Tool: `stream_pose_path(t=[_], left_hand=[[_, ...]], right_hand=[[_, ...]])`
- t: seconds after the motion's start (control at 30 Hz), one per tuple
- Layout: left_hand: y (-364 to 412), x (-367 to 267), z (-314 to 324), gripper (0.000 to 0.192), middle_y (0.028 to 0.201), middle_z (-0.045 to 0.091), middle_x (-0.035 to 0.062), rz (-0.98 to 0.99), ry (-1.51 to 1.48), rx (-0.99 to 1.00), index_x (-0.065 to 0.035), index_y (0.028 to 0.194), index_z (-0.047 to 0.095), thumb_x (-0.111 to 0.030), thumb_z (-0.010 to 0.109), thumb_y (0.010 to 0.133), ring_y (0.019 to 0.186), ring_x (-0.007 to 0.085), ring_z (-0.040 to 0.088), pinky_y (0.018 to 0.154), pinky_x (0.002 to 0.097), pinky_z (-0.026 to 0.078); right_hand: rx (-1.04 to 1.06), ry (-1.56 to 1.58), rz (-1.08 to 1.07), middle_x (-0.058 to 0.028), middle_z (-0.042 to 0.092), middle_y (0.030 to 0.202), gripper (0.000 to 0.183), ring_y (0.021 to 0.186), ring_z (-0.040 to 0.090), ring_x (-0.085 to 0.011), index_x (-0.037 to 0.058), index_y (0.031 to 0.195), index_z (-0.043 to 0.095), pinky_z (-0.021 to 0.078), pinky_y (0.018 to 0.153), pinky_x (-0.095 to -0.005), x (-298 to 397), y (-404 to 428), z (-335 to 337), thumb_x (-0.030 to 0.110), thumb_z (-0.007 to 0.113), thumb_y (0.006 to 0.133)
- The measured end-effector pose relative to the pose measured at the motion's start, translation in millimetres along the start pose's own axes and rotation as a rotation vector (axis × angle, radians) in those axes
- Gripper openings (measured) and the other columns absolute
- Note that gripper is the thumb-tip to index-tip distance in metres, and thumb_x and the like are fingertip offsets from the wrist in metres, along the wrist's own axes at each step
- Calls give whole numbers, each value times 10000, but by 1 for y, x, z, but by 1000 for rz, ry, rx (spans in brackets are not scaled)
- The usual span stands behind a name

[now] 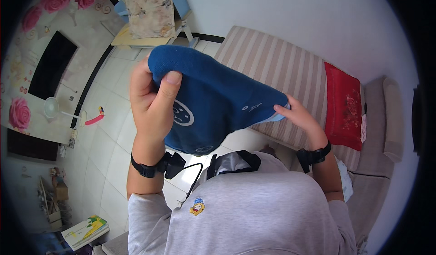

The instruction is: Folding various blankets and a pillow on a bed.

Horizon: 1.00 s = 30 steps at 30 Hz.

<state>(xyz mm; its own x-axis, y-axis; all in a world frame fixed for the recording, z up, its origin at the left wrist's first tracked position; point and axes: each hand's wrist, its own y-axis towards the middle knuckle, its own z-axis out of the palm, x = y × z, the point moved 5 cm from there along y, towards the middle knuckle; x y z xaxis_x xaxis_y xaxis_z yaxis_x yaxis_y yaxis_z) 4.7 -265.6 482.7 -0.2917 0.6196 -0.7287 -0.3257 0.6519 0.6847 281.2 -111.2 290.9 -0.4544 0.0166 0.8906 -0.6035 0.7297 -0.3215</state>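
A dark blue knitted cloth piece (211,84) with white printed motifs is stretched in the air between my two hands. My left hand (155,94) pinches its upper left end, thumb on the near side and fingers behind. My right hand (299,113) grips the narrower right end, where a light blue edge shows. The lower part of the cloth hangs loose above the floor. Its folds hide which kind of garment it is. Each wrist wears a black strapped device.
Beyond my right hand lies a striped sofa seat (265,57) with a red embroidered cushion (343,108). A cloth-draped chair (150,11) stands at the back by a small table (131,36). A white fan (51,107) and a pink object (94,120) are at left. Books (87,233) lie lower left.
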Motion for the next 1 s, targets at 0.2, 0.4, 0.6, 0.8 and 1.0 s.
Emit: stream_pose_path(t=[0.2,0.4,0.6,0.8,1.0], left_hand=[[-6,1,-10,253,958,576,9,-77,-37,-39,-11,1096,560,-128,624,881,835,70,519,757,212,422],[0,7,-27,256,941,596,14,-151,81,-94,-4,1080,572,-136,640,872,850,80,545,762,212,437],[-13,60,-40,638,1073,544,103,-334,216,169,-8,1294,345,28,698,763,973,149,560,875,290,468],[-43,72,-42,480,1066,539,77,-462,-13,180,-81,1100,416,19,721,743,987,177,579,831,312,526],[-45,60,-31,416,1049,528,80,-549,-528,203,-42,1140,449,-215,671,834,996,172,559,822,288,496]], right_hand=[[21,857,-198,-141,504,1177,604,1073,543,-237,48,1353,328,485,894,-371,11,5,4,165,640,849],[-175,-49,-312,-86,582,1085,428,982,579,-219,93,1143,590,499,824,-308,56,-29,-24,150,729,743],[-456,-499,-451,-129,570,1136,311,1004,584,-257,82,1020,606,495,856,-371,102,-69,-64,114,718,731],[-446,-535,-652,-88,589,983,281,900,584,-202,65,910,568,475,802,-326,121,-110,-74,3,691,665],[-283,215,-574,-92,629,831,344,711,613,-131,54,921,571,501,715,-282,103,-150,-86,384,616,836]])
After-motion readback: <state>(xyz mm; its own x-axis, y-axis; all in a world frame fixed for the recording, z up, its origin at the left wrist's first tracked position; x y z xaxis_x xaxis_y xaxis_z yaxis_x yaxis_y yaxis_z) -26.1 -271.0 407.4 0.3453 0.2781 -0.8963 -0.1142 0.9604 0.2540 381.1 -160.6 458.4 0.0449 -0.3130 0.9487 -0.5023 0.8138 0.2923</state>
